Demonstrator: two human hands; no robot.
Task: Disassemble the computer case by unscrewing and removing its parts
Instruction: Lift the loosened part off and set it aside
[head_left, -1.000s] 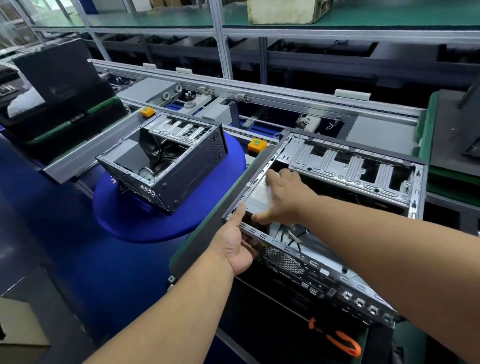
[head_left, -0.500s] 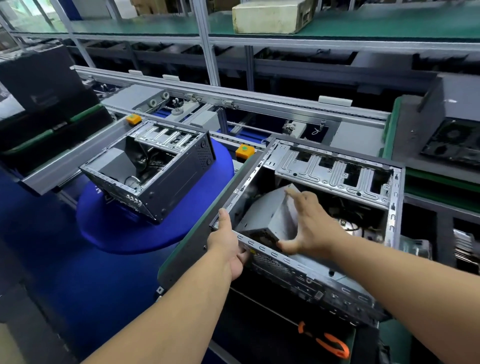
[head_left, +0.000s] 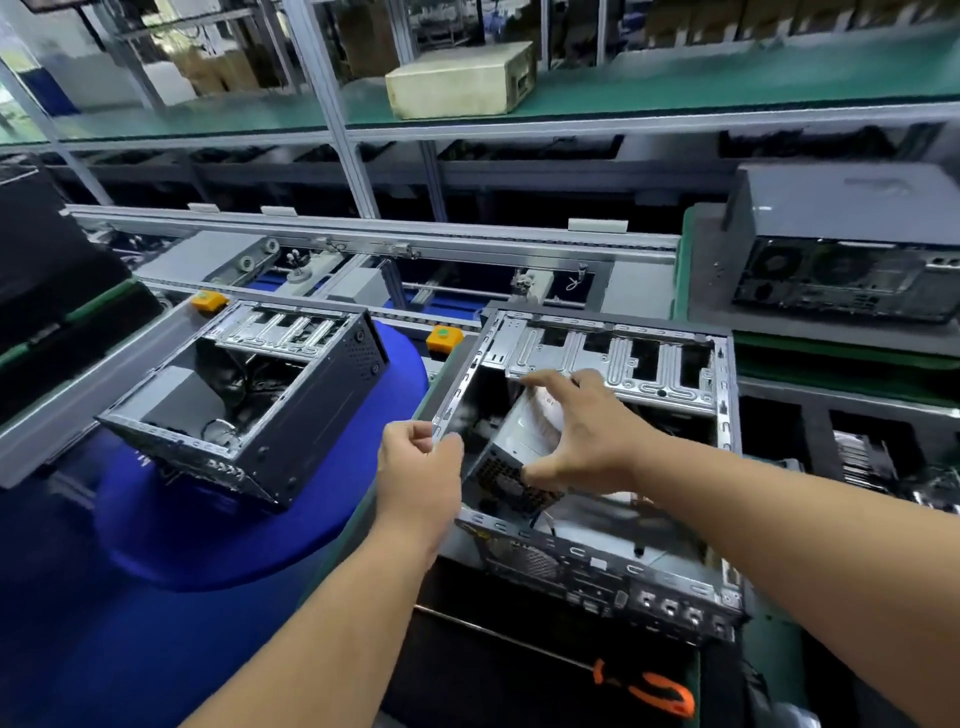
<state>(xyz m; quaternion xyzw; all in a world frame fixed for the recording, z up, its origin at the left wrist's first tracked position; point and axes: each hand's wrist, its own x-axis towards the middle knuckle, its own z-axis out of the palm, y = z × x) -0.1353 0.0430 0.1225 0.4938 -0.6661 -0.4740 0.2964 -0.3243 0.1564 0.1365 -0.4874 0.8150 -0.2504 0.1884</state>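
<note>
Both our hands were at the open computer case (head_left: 613, 364) in front of us, which lay on its side on the green-edged work pallet (head_left: 363, 514) with its open face up. Our left hand (head_left: 418, 473) pinched the case's near-left frame edge between thumb and curled fingers. Our right hand (head_left: 582, 436) reached into the case with fingers spread wide, thumb low and fingertips high, gripping the grey power supply (head_left: 519, 452), which sat tilted inside the left part of the case, its meshed end toward us. Cables trailed under it, but we could not tell where they ran.

Beyond the case ran the grey conveyor line (head_left: 374, 244), and above it a green-topped shelf (head_left: 675, 83) carrying a beige box (head_left: 460, 80). To the left, a second open case (head_left: 249, 400) sat on a blue round pad (head_left: 218, 530), turned at an angle, well apart from ours. At the far right a closed grey computer (head_left: 852, 244) stood with its rear ports facing us. Two orange stops (head_left: 444, 338) sat on the line, one near each case. Nearest us, at the lower right, lay an orange-handled tool (head_left: 660, 693) on the dark mat, its shape too blurred to name
</note>
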